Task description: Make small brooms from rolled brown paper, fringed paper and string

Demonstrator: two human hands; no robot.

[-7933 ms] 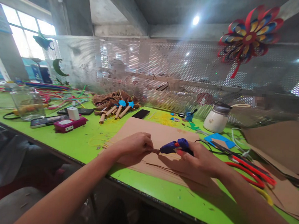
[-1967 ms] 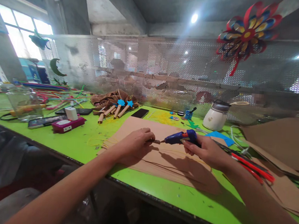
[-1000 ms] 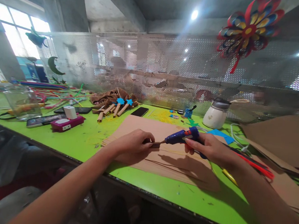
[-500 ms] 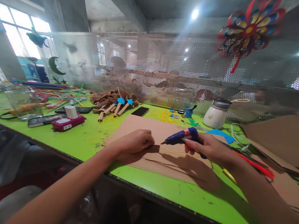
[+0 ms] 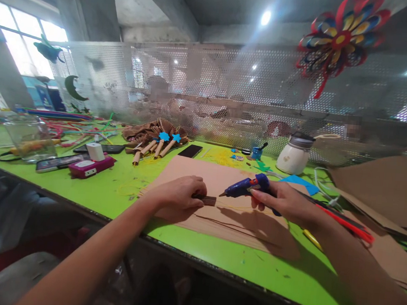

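Observation:
My left hand point(image 5: 182, 193) is closed on a narrow brown pleated paper piece point(image 5: 209, 201), whose end sticks out to the right of the fingers. My right hand point(image 5: 279, 199) grips a dark blue glue gun point(image 5: 243, 187), with its nozzle pointing left. The nozzle tip is a little above and to the right of the paper's end, apart from it. Both hands are over a stack of brown paper sheets point(image 5: 198, 168) on the green table point(image 5: 215, 262). Most of the pleated piece is hidden by my left hand.
Brown paper fans with blue cutouts point(image 5: 164, 138) lie at the back, beside a black phone point(image 5: 190, 151). A purple power block point(image 5: 91, 166) and glass jar point(image 5: 30, 139) stand left. Red-handled scissors point(image 5: 352, 226) and a white bottle point(image 5: 294, 155) are right.
The glue gun's nozzle was touching the pleated paper's end one second ago; now it is drawn back from it. The left hand has turned the piece slightly and shifted a little left.

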